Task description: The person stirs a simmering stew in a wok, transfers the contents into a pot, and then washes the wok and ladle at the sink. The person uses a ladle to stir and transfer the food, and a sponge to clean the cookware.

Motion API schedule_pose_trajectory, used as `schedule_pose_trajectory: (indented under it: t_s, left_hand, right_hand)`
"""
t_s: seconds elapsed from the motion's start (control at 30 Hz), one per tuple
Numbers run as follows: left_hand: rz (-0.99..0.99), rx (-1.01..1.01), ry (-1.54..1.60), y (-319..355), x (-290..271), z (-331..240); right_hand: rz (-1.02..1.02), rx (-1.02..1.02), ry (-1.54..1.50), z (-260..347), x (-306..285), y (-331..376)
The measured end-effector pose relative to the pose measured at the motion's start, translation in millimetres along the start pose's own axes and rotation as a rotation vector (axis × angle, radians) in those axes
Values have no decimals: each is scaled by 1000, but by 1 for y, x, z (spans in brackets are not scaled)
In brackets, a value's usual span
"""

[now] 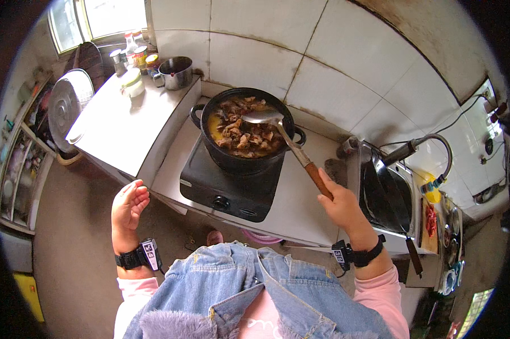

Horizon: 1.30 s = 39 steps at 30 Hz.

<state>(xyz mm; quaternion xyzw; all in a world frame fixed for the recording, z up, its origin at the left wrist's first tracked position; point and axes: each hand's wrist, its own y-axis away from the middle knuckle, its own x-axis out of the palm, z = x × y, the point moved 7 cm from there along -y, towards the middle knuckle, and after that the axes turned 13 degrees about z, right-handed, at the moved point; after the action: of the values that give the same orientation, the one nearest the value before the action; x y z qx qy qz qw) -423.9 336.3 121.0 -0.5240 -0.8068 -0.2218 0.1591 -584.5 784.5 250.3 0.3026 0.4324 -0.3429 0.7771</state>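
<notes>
My right hand (345, 208) is closed around the wooden handle of a metal wok spatula (300, 152). The spatula's broad, shiny head lies over the food in a black two-handled pot (209, 148). Browned chunks of meat (241, 137) sit in dark, oily liquid there. Under the pot is a black single-burner stove (232, 192) with a knob on its front. My left hand (131, 206) holds nothing; it hovers off the counter's front edge, left of the stove, palm partly up and fingers loosely bent.
On the left, a white tabletop (116, 124) bears a metal saucepan (176, 73), a lidded jar (131, 83) and several bottles. A large round lid (69, 104) leans beyond it. At right are a sink (385, 198), a knife (414, 259) and red meat (430, 220) on a board.
</notes>
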Motion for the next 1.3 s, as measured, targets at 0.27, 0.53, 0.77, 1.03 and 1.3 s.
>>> schedule_pose_trajectory:
  t_s: [0.27, 0.53, 0.77, 1.03, 1.3]
  left_hand:
    - [-49, -2, 24, 16, -13, -1]
    - [-63, 4, 8, 20, -15, -2]
    - [-44, 16, 23, 16, -13, -3]
    - [-27, 29, -7, 14, -5, -4]
    - [33, -39, 4, 2, 17, 3]
  right_hand:
    - [63, 46, 27, 4, 8, -12]
    - [64, 162, -278, -4, -17, -17]
    - [126, 215, -326, -5, -2, -31]
    - [49, -7, -36, 8, -24, 40]
    - [9, -12, 142, 10, -3, 60]
